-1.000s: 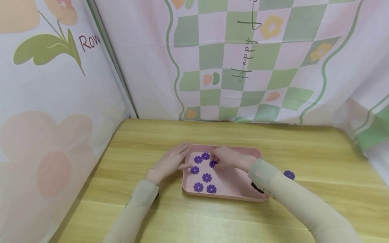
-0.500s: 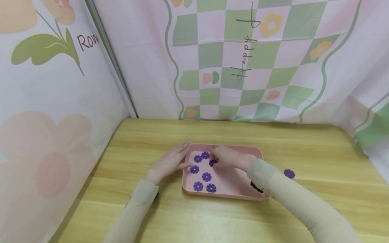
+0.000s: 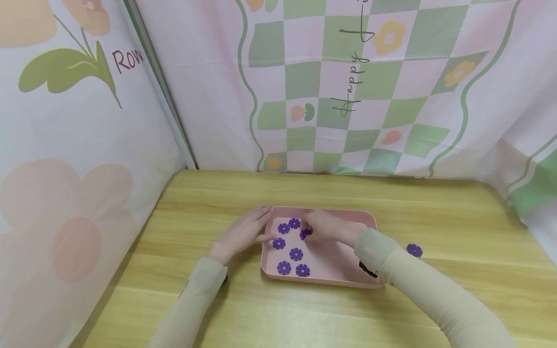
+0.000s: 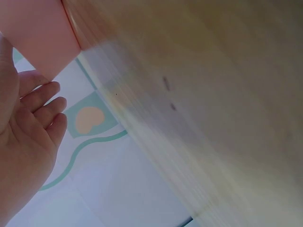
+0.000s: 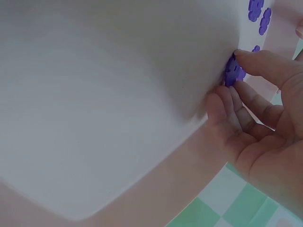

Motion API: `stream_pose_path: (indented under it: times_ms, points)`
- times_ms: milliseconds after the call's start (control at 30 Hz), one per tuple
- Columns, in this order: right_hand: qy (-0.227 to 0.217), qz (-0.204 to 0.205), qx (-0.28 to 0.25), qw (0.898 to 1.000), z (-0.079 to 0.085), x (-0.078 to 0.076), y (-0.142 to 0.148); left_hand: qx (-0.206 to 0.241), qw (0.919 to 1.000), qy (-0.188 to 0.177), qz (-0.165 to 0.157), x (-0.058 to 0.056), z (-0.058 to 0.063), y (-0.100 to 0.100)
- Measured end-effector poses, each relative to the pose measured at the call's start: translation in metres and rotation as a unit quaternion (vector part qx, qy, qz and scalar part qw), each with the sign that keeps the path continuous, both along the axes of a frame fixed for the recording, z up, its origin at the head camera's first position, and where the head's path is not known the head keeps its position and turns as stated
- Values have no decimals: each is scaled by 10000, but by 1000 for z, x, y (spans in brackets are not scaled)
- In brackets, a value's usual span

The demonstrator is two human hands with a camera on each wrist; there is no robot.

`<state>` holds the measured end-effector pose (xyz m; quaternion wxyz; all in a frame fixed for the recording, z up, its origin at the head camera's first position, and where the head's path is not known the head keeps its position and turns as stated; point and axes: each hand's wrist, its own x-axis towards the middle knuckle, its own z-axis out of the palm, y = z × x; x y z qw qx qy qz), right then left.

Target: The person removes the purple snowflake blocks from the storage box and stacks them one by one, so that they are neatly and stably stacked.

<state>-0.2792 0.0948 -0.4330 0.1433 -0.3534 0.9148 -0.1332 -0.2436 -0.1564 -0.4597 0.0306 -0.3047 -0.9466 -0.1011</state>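
**Right hand pinches a purple flower piece in the pink tray**

Almost nothing is different from 0.5 seconds ago. Both hands are in the same spots, and the purple pieces lie where they lay.

The right hand (image 3: 325,227) is below the middle of the frame, inside the pink tray (image 3: 324,281). Its thumb and finger pinch 1 flower piece (image 5: 232,71) near the tray floor. The left hand (image 3: 242,231) holds no piece. Its fingers are loose and touch the tray's left rim, and its thumb pokes over the rim, just beside a purple piece.

6 more pieces (image 3: 296,254) lie flat on the left side of the tray. 1 loose piece (image 3: 415,250) sits on the wood table (image 3: 250,321), at the lower right.

The right hand hides part of the pinched piece. The right sleeve (image 3: 443,301) covers the tray's right end. A checkered curtain (image 3: 337,82) hangs at the top.
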Motion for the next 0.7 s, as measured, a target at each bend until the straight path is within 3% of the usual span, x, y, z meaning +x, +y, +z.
stream_pose_path:
  times_ms: [467,700]
  points:
    - [184,1,-42,9998,-1,5,-1,-15,10000,-2,2,0,1,0]
    - [-12,12,-119,9999,-1,2,0,1,10000,40,-17,0,1,1]
